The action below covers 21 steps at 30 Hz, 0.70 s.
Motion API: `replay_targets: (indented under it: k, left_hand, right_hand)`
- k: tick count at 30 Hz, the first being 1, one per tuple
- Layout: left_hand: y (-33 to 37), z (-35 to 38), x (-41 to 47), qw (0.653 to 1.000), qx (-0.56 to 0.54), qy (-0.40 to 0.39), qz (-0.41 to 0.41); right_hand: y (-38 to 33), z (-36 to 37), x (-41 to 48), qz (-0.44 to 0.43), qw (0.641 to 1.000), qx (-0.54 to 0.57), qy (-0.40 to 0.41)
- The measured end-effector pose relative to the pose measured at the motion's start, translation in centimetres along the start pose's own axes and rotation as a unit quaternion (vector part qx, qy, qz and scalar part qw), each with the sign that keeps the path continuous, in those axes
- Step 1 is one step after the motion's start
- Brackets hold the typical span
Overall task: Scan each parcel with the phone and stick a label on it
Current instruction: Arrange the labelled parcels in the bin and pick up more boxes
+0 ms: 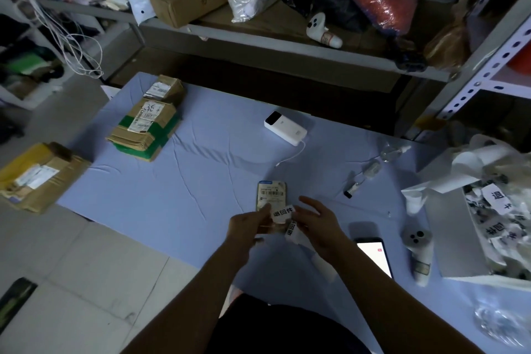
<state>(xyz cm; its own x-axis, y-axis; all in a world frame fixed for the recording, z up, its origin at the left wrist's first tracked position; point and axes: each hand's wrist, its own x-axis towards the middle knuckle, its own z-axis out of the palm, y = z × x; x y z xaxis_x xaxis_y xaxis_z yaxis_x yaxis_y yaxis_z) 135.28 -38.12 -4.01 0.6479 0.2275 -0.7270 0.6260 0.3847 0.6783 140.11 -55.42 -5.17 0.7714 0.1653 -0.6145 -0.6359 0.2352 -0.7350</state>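
A small parcel with a barcode slip lies on the blue sheet just beyond my hands. My left hand pinches a white label with black characters at the parcel's near end. My right hand is beside it, holding a strip with another label; its upper fingers are spread. The phone lies face up with its screen lit, to the right of my right forearm.
Two taped cardboard parcels are stacked at the sheet's far left, another on the floor to the left. A white power bank with a cable, a white box of labels, a handheld device and shelving surround the work area.
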Motion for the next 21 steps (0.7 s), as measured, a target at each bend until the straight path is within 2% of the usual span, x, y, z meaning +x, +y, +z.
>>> replay_targets:
  k: [3, 6, 11, 14, 18, 21]
  left_hand:
    - [-0.5, -0.3, 0.1, 0.999, -0.019, 0.011, 0.026]
    - [-0.9, -0.8, 1.2, 0.990, 0.072, 0.061, 0.100]
    - [-1.2, -1.5, 3.7, 0.944, 0.250, 0.098, 0.193]
    - [-0.9, -1.9, 5.8, 0.907, 0.337, 0.090, 0.236]
    - [-1.1, -2.0, 8.1, 0.880, 0.392, 0.057, 0.261]
    - [-1.7, -2.1, 8.9, 0.850, 0.433, 0.034, 0.297]
  right_hand:
    - [1.2, 0.3, 0.0, -0.020, 0.998, -0.056, 0.001]
    - [2.1, 0.8, 0.6, -0.046, 0.991, -0.121, 0.019]
    - [3.1, 2.6, 2.5, -0.081, 0.963, -0.244, 0.086]
    - [3.6, 3.9, 3.8, -0.111, 0.925, -0.346, 0.114]
    - [3.9, 4.9, 4.7, -0.114, 0.874, -0.451, 0.141]
    - [4.2, 5.2, 5.2, -0.127, 0.805, -0.564, 0.134]
